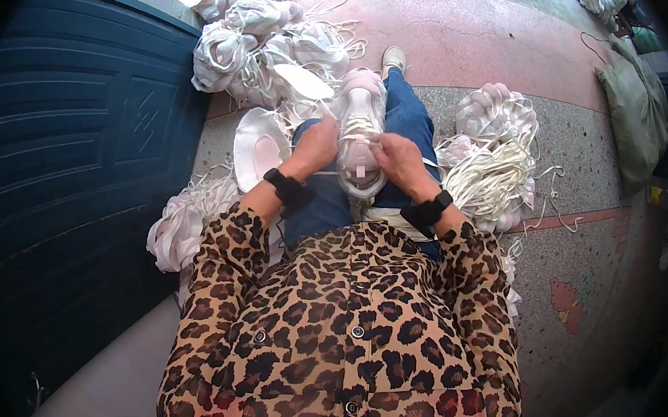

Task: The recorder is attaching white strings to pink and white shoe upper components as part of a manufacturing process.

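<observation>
A pale pink and white shoe (361, 104) sits between my thighs, its toe pointing away from me and its heel opening toward me. Cream lacing crosses its front. My right hand (401, 163) pinches a shoelace at the right side of the lacing, near the tongue. Just left of the shoe, my left hand (320, 142) is raised with its fingertips pressed together on what looks like a lace end. The lace itself is hard to make out there. A white shoe piece with a pink lining (263, 151) lies beside my left wrist.
A large heap of white and pink shoe uppers (257, 39) lies at the far left. Another bundle of uppers (497, 115) and a thick bunch of cream laces (486, 178) are on the right. More uppers (177, 230) rest by the dark blue door (101, 148). A greenish sack (632, 115) stands far right.
</observation>
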The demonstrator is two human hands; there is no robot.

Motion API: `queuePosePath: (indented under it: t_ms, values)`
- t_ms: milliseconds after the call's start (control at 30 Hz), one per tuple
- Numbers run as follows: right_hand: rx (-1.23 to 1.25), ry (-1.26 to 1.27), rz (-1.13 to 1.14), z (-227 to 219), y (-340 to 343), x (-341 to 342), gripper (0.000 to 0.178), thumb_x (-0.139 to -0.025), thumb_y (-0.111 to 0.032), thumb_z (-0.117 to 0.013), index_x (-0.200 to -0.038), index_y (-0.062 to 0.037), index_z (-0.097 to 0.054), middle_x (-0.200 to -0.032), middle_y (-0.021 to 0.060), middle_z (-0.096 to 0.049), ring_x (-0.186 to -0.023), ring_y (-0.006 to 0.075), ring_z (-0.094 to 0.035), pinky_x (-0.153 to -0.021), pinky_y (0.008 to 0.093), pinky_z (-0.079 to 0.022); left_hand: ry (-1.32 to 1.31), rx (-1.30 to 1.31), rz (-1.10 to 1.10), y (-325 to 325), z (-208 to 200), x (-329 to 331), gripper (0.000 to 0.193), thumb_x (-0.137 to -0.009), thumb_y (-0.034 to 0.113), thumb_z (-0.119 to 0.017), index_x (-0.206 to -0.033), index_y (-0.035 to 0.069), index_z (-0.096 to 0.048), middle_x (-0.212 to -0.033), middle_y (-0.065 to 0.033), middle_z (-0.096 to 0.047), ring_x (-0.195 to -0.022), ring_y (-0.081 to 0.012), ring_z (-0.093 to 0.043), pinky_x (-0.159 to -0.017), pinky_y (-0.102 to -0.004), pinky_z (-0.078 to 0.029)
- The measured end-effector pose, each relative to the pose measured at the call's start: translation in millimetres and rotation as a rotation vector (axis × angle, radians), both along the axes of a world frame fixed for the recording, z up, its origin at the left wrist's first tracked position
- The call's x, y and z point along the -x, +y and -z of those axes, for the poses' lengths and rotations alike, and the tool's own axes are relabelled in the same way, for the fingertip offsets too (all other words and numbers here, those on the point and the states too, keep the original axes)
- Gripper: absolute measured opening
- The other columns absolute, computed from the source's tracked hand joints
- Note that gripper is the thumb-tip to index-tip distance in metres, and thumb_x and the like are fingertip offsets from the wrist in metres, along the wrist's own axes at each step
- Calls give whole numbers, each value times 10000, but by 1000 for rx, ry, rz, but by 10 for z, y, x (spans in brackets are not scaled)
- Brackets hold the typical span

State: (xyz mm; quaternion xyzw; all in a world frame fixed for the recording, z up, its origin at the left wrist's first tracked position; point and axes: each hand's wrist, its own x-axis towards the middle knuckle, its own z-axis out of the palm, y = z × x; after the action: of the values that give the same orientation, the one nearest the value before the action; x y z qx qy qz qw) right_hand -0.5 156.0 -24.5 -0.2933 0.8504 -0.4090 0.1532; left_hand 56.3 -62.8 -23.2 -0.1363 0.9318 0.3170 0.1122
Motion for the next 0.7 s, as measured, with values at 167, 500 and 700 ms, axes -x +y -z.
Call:
queuePosePath:
  t_ms: [167,500,700]
  values:
    - [3,90,-78,19,-155,200,233,-836,-120,-634,-1066,-87,-662,-955,168,-688,-896,367,-675,-763,442,-538,-109,-47,4,-2,-30,83,287,-971,235,-501,-1025,-43,-548,-971,-325,-658,-945,-495,-629,-822,-562,-472]
    - [-221,175,-264,6,-407,301,122,-856,-62,-551,-978,-56,-553,-865,191,-678,-850,393,-678,-710,483,-533,-79,-112,42,-47,-126,93,300,-886,266,-627,-900,-28,-689,-885,-257,-672,-881,-410,-653,-791,-470,-499]
    - [-59,87,-225,-20,-338,359,210,-796,-56,-613,-998,-52,-555,-880,204,-664,-885,406,-661,-735,469,-524,161,-11,-31,-59,-79,94,310,-863,284,-635,-881,-19,-700,-851,-246,-681,-844,-399,-666,-766,-464,-507]
